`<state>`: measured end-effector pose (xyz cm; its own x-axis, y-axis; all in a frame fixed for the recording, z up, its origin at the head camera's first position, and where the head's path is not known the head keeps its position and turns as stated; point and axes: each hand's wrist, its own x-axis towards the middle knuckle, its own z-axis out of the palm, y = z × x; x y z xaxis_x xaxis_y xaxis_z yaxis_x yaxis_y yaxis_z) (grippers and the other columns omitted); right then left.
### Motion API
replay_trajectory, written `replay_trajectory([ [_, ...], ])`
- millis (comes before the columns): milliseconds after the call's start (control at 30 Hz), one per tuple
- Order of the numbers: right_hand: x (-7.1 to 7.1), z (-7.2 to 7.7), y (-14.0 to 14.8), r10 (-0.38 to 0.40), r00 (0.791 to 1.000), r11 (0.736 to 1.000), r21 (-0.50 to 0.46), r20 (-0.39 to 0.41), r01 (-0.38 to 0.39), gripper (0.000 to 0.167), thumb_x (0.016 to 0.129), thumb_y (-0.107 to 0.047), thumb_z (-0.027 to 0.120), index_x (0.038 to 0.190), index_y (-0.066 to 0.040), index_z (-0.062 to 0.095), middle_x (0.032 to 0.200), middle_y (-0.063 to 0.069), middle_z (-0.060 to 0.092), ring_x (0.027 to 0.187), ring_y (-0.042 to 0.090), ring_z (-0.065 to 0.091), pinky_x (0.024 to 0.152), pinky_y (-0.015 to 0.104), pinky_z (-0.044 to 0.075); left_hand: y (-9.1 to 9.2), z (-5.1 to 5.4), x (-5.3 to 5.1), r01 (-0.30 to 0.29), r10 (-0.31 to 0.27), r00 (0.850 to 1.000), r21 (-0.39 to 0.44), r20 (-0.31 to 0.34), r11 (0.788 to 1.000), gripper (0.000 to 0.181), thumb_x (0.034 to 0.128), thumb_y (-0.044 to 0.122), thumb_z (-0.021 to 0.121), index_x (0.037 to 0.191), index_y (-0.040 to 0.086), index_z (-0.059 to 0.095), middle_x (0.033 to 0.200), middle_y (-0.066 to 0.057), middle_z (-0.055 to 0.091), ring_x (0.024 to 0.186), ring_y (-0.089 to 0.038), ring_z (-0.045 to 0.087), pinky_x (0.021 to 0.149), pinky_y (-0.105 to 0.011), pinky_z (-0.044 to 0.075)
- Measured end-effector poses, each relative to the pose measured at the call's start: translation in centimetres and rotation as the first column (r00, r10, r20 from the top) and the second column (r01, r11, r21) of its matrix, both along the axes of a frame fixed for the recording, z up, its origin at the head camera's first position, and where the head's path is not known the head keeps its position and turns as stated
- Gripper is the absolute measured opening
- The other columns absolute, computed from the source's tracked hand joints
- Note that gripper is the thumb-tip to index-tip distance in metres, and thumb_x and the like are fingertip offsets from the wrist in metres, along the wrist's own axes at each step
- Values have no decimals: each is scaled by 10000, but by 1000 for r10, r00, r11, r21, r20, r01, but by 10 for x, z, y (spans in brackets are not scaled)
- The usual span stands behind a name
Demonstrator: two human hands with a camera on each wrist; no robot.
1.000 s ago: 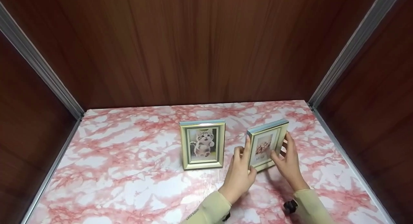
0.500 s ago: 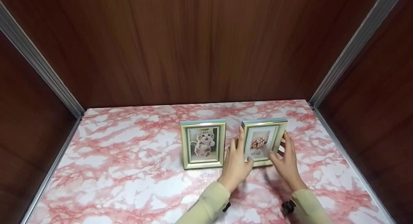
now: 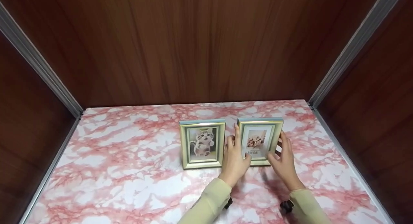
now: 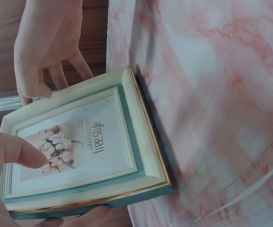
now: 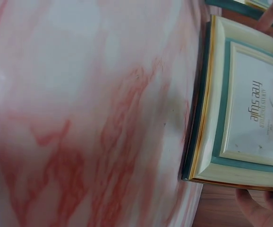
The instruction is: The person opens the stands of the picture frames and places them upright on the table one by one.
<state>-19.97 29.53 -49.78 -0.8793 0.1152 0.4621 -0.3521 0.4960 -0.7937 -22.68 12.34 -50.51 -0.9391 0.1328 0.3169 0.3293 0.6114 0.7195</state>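
Observation:
A cream and teal picture frame (image 3: 256, 141) with a bouquet print stands upright on the tabletop, held by its two sides. My left hand (image 3: 235, 161) grips its left side; in the left wrist view the thumb (image 4: 30, 155) lies over the front and other fingers reach around the edge. On the opposite side, my right hand (image 3: 285, 162) holds the edge, its fingers (image 4: 58, 75) partly hidden there. Just left of my left hand stands a matching picture frame (image 3: 203, 145) with a kitten print, a narrow gap away from the bouquet one.
The tabletop (image 3: 129, 172) has a pink and white marbled surface. A dark wood panel (image 3: 200, 50) rises behind it, with metal edge strips (image 3: 350, 40) at the corners and side panels left and right.
The bouquet picture frame has turned from an angle to face forward and slid left, closer to the kitten one. Both hands moved with it; the kitten picture frame stayed put.

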Motion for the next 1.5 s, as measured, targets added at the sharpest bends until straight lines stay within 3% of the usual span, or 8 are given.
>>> replay_trajectory([
  [167,1,0,-1,-8,1000,1000,5,-12,8,838,744,156,586,1484,55,203,1379,291,329,1162,435,453,901,563,475,0,-1,-1,-4,4,1000,-11,-3,1000,1142,769,137,747,1534,273,-90,1356,-142,392,1068,-272,518,871,-361,505],
  [367,3,-1,-2,-1,1000,1000,6,-14,1,858,727,164,577,1488,50,197,1381,300,316,1165,443,446,893,556,481,0,-4,-3,-11,11,1000,-19,-10,1000,1171,771,143,755,1520,292,-134,1343,-136,392,1029,-248,515,849,-335,511],
  [633,5,-3,-3,16,997,999,43,-77,-12,856,697,201,547,1465,112,180,1359,362,293,1139,474,445,831,608,483,0,-5,-1,-24,22,999,-35,-45,999,1126,752,163,769,1547,166,-30,1296,-169,396,1021,-263,508,851,-359,510],
  [967,6,-4,-5,13,998,997,72,-66,-9,902,691,187,597,1463,129,134,1362,365,258,1144,504,420,871,593,469,-1,-4,6,9,-5,998,-61,67,998,1135,779,214,760,1530,103,-83,1441,-191,289,1210,-353,443,999,-396,436],
  [1233,-7,-36,9,-5,999,995,96,-49,10,983,710,140,631,1524,-14,101,1398,259,272,1176,419,435,883,521,490,-3,-3,9,22,-18,996,-47,84,999,1108,798,210,744,1528,85,-80,1477,-231,250,1248,-378,416,1036,-410,400],
  [1500,-9,-41,12,0,998,996,86,-56,5,984,716,129,629,1528,-32,96,1401,228,283,1180,368,435,865,541,497,-8,2,20,73,-66,988,-48,141,996,1061,833,249,711,1524,59,-72,1543,-238,132,1329,-405,320,1092,-430,313],
])
